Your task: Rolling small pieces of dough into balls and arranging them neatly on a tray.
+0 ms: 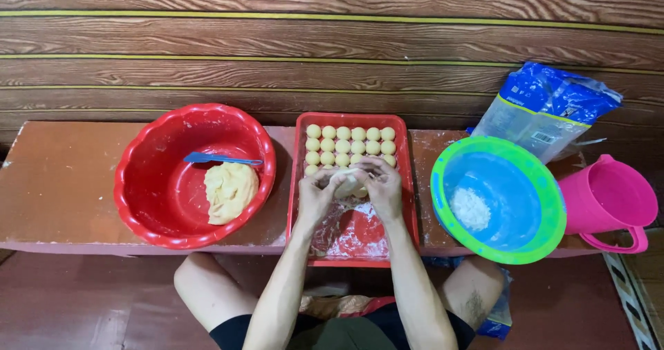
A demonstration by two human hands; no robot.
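We are cupping the dough piece (348, 182) between left hand (317, 196) and right hand (382, 187), both grips closed around it, just below the rows of dough balls (351, 144) in the red tray (413, 205).

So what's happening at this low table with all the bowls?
A seated person shapes a pale lump of dough between the left hand and right hand over a red rectangular tray holding rows of small yellow dough balls. More dough sits in a red round basin; white flour lies in a blue green-rimmed bowl.
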